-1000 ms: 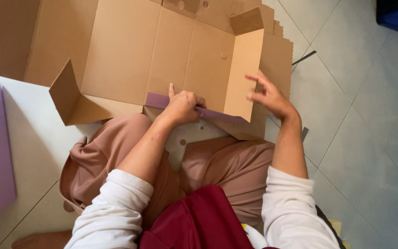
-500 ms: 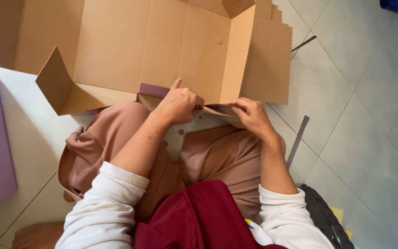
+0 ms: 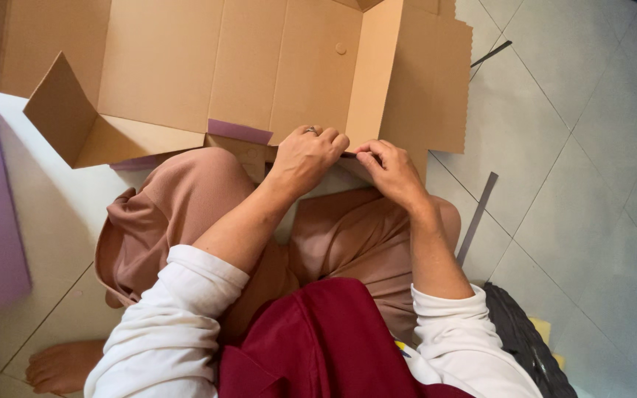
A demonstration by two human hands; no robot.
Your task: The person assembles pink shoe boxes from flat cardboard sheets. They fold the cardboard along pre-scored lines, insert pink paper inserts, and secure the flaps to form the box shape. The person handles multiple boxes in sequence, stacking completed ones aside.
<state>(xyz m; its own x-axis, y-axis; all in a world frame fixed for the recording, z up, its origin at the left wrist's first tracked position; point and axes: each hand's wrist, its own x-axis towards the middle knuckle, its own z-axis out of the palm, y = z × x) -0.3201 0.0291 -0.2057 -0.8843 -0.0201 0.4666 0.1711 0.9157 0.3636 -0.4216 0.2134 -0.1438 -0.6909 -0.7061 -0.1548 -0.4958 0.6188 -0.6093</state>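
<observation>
At the cardboard box edge, left hand and right hand pinch

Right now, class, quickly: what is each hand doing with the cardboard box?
Left hand: closed, fingers curled on the near edge of the cardboard box.
Right hand: closed, fingertips pinching the same edge.

I see matt brown corrugated cardboard on the box, with a smooth purple paper facing along 1 edge. My trousers are soft, matt cloth. The floor tiles look smooth, faintly glossy.
</observation>
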